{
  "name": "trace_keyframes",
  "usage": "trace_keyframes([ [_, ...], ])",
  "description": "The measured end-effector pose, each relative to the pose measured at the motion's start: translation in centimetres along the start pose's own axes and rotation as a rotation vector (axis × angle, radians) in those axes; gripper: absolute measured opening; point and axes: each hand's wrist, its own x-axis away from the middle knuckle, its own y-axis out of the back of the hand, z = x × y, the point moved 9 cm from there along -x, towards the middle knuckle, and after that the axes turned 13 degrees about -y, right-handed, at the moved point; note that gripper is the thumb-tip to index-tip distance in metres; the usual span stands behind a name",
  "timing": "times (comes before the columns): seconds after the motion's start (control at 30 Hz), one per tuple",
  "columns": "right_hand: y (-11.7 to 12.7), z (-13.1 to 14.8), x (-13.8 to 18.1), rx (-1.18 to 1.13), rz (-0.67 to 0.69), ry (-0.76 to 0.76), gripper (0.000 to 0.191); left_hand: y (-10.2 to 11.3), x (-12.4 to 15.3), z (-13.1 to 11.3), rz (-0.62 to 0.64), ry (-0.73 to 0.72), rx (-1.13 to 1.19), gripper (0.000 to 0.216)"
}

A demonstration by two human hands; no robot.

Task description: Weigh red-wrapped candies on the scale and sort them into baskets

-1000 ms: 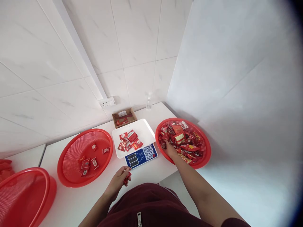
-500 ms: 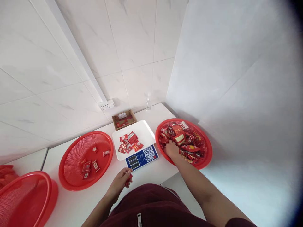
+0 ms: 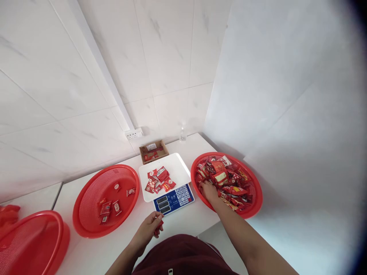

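Observation:
My left hand (image 3: 149, 228) is closed around small red-wrapped snack packets (image 3: 158, 227), just in front of the digital scale (image 3: 174, 200). On the scale's white tray (image 3: 180, 168) lie several red snack packets (image 3: 163, 175). My right hand (image 3: 210, 192) reaches into the right red basket (image 3: 256, 202), which is heaped with red and gold packets (image 3: 229, 179). Its fingertips are down among the packets at the basket's left side, so whether they grip one is hidden.
A red basket (image 3: 86, 198) with several packets stands left of the scale. Another red basket (image 3: 59, 229) is at the lower left, near red plastic (image 3: 10, 214). Behind the scale are a cardboard box (image 3: 154, 151) and a clear bottle (image 3: 182, 134), close to the wall.
The whole view has shifted slightly, with the table now lower in the picture. My left hand still holds its packets, and my right hand stays in the right basket.

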Motion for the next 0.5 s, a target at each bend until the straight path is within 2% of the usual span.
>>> trace_keyframes([
  [0.1,1.3,-1.1,0.3,-0.203,-0.077,-0.001,0.03,0.1,-0.1,0.2,-0.007,-0.007,0.006,0.042],
  [0.2,3.4,-2.4,0.4,-0.584,-0.201,-0.042,0.029,0.4,-0.3,0.7,-0.021,-0.001,0.007,0.043],
  [0.27,4.0,-2.2,0.4,-0.828,-0.213,-0.104,0.03,0.6,-0.2,1.0,-0.039,0.007,0.005,0.041],
  [0.3,3.9,-1.4,0.4,-0.948,-0.163,-0.121,0.03,0.7,-0.2,1.0,-0.048,0.008,0.007,0.04],
  [0.37,2.7,2.0,0.7,-1.141,0.049,-0.105,0.025,0.8,0.0,1.0,-0.06,0.002,0.017,0.036],
  [0.43,1.4,6.5,1.5,-1.237,0.304,-0.076,0.018,0.9,0.2,1.0,-0.063,-0.009,0.031,0.033],
  [0.5,0.5,10.6,2.7,-1.286,0.493,-0.062,0.015,0.9,0.5,1.0,-0.06,-0.017,0.051,0.031],
])
